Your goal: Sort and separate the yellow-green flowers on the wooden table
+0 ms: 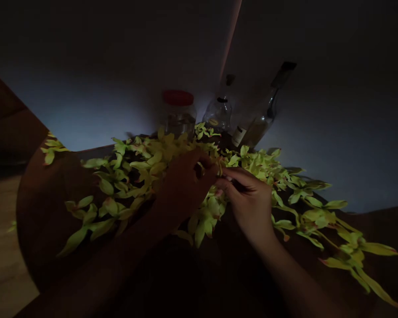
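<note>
My left hand (189,183) and my right hand (254,201) meet above a spread of yellow-green, orchid-like flowers (147,170). Between their fingertips is a small part of a yellow-green flower (220,167). Thumb and fingers of the left hand form a closed ring around it. From the right, the other hand pinches at the same spot. Dim light and the fingers hide exactly how the piece is gripped. More blooms (207,218) hang below the hands, some with reddish tips.
A dark rounded table (43,207) bears the flowers. Behind them stand a red-lidded jar (179,115), a clear round bottle (217,115) and a tilted-looking tall bottle (257,130). Pale walls (96,117) meet in a corner at the back. Wooden floor (3,247) shows at left.
</note>
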A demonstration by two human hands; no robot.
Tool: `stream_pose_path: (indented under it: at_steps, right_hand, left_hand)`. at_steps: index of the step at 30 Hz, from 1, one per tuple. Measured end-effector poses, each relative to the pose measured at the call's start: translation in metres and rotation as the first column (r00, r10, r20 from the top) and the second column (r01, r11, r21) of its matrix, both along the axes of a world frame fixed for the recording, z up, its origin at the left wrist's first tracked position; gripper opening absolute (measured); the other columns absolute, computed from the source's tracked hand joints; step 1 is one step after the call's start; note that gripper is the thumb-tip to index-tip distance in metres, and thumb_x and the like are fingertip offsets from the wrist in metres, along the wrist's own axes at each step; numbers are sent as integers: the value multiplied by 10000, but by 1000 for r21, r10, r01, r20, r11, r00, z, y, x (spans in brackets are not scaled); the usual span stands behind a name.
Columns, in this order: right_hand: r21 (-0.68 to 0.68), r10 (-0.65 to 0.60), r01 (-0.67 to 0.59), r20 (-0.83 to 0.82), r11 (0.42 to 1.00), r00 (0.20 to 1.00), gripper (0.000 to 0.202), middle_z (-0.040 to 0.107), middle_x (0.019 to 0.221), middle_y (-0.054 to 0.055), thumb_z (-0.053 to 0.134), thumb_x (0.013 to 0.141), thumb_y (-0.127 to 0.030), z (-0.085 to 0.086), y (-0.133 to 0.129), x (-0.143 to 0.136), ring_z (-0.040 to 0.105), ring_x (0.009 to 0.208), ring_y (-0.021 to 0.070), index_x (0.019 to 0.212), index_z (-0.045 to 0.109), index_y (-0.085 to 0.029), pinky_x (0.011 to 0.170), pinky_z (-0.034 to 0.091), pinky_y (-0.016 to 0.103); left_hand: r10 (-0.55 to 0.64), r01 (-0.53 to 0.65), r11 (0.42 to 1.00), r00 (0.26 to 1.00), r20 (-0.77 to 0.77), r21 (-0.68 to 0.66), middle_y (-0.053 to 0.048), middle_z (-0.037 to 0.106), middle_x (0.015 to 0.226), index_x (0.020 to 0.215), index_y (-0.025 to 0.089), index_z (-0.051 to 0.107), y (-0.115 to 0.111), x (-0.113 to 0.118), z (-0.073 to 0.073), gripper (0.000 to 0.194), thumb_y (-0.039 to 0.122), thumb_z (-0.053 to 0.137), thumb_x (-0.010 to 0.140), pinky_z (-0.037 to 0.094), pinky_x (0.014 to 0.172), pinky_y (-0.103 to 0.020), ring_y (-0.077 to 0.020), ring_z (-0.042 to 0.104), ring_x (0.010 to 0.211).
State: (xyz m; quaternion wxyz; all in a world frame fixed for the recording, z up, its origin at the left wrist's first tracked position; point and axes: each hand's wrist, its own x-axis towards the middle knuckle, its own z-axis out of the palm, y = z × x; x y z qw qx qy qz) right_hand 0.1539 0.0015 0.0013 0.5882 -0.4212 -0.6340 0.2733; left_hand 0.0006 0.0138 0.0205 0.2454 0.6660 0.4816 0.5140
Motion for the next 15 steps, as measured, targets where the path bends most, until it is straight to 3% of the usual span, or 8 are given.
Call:
stream_pose_path:
  at_steps: [5, 8, 15]
  right_hand:
    - [87, -24, 13, 121, 996, 992, 125, 742, 864, -19, 772, 863, -254, 0, 0, 2, 667, 746, 114, 977, 814, -283, 693, 549, 258]
    - [96, -8, -8, 171, 995, 985, 121, 753, 922, 0, 705, 912, -266, 2, 2, 3, 684, 834, 144, 965, 814, -265, 725, 549, 280]
    - [-107, -41, 23, -165, 994, 986, 134, 623, 581, -31, 668, 892, -300, -2, 16, 13, 551, 548, 114, 821, 721, -199, 569, 428, 248]
  left_hand:
    - [-128, 129, 992, 991, -34, 16, 16, 646, 712, 882, 175, 681, -1, -2, 1, 159, 302, 598, 929, 391, 584, -237, -120, 564, 623]
    - [-117, 117, 993, 993, -5, 26, 17, 626, 688, 851, 163, 680, 0, -2, -1, 195, 331, 615, 927, 378, 573, -235, -115, 549, 617]
    - [-52, 38, 996, 983, 178, 78, 7, 611, 727, 816, 167, 634, -6, 5, -1, 177, 294, 605, 936, 420, 617, -222, -113, 547, 663]
